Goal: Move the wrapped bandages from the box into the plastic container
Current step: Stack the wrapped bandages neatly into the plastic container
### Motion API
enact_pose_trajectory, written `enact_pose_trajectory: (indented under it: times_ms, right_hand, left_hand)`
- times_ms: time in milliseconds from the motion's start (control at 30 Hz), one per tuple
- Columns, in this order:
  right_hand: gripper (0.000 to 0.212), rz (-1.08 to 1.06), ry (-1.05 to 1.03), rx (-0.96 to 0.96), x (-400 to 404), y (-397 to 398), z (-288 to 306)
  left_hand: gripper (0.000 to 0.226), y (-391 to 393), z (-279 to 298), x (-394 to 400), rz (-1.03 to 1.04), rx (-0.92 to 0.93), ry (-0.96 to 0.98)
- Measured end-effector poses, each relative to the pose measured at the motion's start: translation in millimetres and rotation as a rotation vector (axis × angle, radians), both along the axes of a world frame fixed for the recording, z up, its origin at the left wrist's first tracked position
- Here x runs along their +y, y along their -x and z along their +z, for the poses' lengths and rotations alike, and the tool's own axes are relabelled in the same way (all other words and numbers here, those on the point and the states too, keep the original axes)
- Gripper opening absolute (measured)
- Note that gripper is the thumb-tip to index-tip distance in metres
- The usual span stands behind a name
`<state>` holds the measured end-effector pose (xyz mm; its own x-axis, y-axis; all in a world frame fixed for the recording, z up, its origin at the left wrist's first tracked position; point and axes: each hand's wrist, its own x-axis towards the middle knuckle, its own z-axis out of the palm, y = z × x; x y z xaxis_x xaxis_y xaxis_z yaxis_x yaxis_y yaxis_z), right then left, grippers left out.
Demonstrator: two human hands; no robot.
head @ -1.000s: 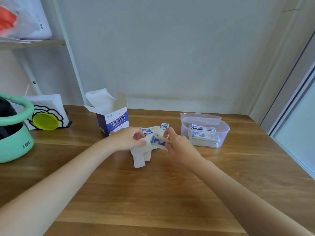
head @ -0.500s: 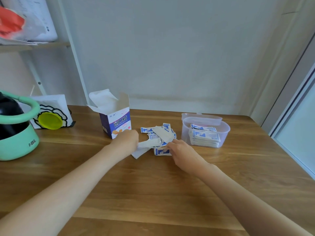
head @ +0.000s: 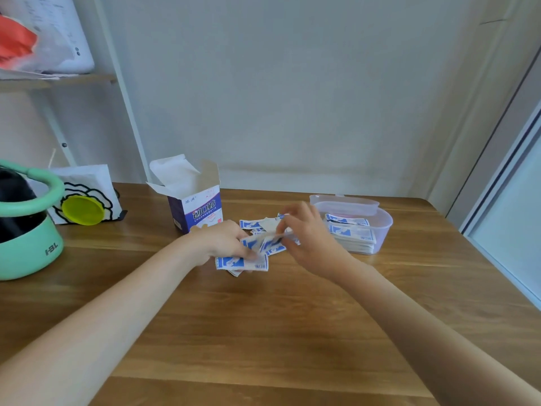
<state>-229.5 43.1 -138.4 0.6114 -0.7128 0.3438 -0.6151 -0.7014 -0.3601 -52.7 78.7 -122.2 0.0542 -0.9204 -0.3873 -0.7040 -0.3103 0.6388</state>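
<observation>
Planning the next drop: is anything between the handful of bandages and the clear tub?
Nothing visible: bare wooden table separates the blue-and-white wrapped bandages in the left hand from the open clear plastic container.

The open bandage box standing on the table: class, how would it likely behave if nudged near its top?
The bandage box stands upright, flaps open, bandages already lying outside it, so it is probably light and would likely tip or slide. Its thin card walls would probably dent under the fingers.

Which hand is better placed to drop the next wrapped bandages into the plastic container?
Right. The right hand pinches bandages beside the plastic container, while the left hand grips a small stack nearer the box, farther away.
</observation>
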Motion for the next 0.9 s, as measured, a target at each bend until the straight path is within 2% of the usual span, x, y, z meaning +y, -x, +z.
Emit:
enact_pose_trajectory:
  times_ms: [33,100,167,267,300,367,433,533,633,733,900]
  right_hand:
    - [0.018,0.049,0.066,0.120,0.6,-2.6,2.1]
    - [0.019,0.070,0.057,0.268,2.5,-6.1,5.6]
    - [0.020,0.020,0.019,0.207,1.6,-4.6,7.6]
    - [0.028,-0.070,-0.159,-0.102,-0.4,6.1,10.4]
    - [0.029,-0.066,-0.200,-0.142,-0.6,8.9,10.4]
    - [0.024,-0.017,-0.216,-0.117,0.7,11.2,10.1]
    - [0.021,0.046,-0.223,-0.039,2.6,8.4,7.9]
    - [0.022,0.045,-0.267,0.035,2.6,5.3,0.8]
    - [0.021,-0.045,-0.232,-0.039,-2.2,16.2,-1.2]
    - [0.030,-0.101,-0.143,-0.053,-6.9,32.1,-4.0]
    - [0.031,-0.039,-0.085,0.186,-5.0,42.9,-24.4]
  left_hand:
    - [0.007,5.2,2.1,0.9,-0.042,-0.078,-0.011]
    - [0.012,11.3,1.5,-1.2,-0.094,-0.138,-0.002]
    - [0.006,10.5,-0.2,-4.1,-0.075,-0.074,0.024]
    - [0.021,-0.6,-3.3,-6.6,0.053,-0.023,0.119]
    - [0.021,-2.2,-4.0,-6.2,0.086,-0.001,0.144]
    - [0.015,-0.1,-7.1,-7.4,0.104,0.051,0.152]
    - [0.012,8.1,-9.2,-8.6,0.065,0.028,0.163]
    - [0.031,19.0,-11.5,-11.9,0.021,0.029,0.178]
    - [0.019,21.4,-10.9,-12.2,0.039,0.127,0.180]
    - [0.028,17.1,-13.8,-11.9,0.067,0.210,0.112]
    - [0.036,35.9,-25.5,-6.6,-0.100,0.114,0.064]
